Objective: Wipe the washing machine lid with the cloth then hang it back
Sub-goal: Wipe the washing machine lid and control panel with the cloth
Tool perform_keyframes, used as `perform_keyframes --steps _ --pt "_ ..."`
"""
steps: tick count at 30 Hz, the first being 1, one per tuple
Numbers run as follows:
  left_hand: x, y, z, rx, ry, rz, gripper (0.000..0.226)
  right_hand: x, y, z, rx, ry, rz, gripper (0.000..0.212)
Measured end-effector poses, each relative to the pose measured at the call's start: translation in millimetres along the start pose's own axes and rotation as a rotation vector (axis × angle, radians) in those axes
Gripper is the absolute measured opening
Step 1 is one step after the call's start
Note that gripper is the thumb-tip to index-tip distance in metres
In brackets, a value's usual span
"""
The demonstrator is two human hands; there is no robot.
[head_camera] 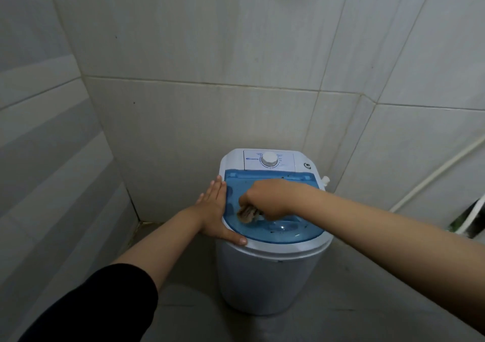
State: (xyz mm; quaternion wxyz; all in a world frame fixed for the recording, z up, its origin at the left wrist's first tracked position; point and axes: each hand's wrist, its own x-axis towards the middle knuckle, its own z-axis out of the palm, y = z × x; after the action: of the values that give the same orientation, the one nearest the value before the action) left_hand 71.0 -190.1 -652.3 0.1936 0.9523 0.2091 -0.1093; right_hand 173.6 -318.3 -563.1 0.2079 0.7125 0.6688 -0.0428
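A small white washing machine (270, 276) stands on the floor in a tiled corner. Its see-through blue lid (288, 228) lies closed, with dark specks along the far edge and near the front right. My right hand (265, 200) is over the left middle of the lid, fingers closed on a bunched grey-brown cloth (248, 213) that presses on the lid. My left hand (216, 210) lies flat with fingers spread on the machine's left rim, thumb along the front edge, holding nothing.
A white control panel with a round dial (269, 159) sits behind the lid. Tiled walls close in on the left, back and right. A white hose (433, 173) runs diagonally along the right wall. A dark gap with something green (469, 218) shows at the far right.
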Motion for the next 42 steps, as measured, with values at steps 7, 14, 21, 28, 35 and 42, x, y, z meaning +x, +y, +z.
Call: perform_keyframes --steps 7,14,21,28,35,42 --pt "1 -2 2 0.077 0.038 0.063 0.149 32 58 -14 0.147 0.250 0.322 0.038" --pt "4 -5 3 0.053 0.039 0.078 0.148 74 87 -3 0.072 0.315 0.478 0.031" --pt "5 -7 4 0.010 0.045 0.088 0.148 91 81 23 -0.032 0.311 0.460 0.033" --pt "4 -7 4 -0.013 0.055 0.090 0.147 93 52 30 -0.226 0.275 0.483 0.034" --pt "2 -4 3 -0.005 0.045 0.079 0.146 86 40 35 -0.103 0.238 0.468 0.034" --pt "4 -5 3 -0.001 0.046 0.071 0.148 73 51 29 0.021 0.288 0.395 0.030"
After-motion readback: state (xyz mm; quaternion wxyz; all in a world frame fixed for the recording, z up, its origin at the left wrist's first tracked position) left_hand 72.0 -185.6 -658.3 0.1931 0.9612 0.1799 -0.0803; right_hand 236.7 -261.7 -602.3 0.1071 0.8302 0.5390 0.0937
